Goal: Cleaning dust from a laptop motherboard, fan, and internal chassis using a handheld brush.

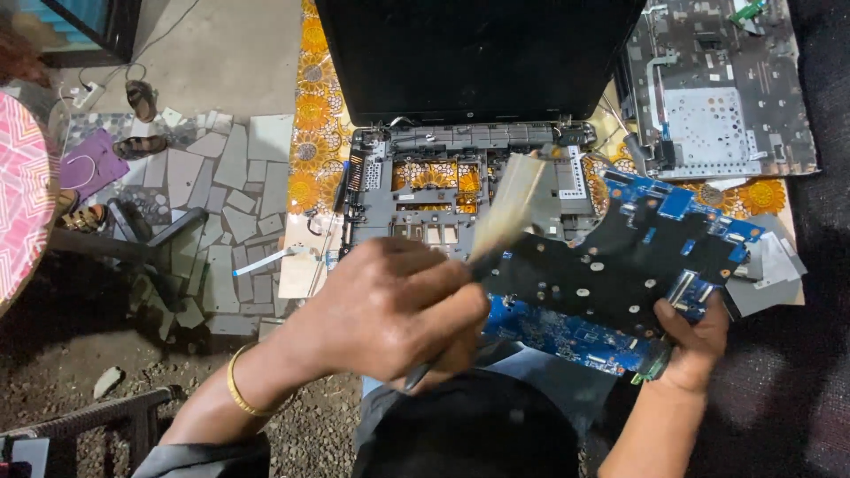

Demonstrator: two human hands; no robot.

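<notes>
A floor of broken grey tile pieces (221, 195) fills the left of the frame, giving way to gravelly dirt (80, 345) at the lower left. Sandals (140, 99) and a white cable (84, 93) lie at the upper left. A sunflower-patterned cloth (312, 115) covers the counter at centre.

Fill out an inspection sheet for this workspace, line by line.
Surface: table under a cloth with an orange flower print.
Job's things: blue circuit board held up; brush with pale bristles, blurred.
Clutter: opened laptop base with a dark screen behind it; grey cover panel lying at the far right.
Hands: left hand grips the brush; right hand holds the board by its near edge.
Cables: white cord on the floor at the far left.
Surroundings: broken-tile floor, sandals, gravel, black chair.
</notes>
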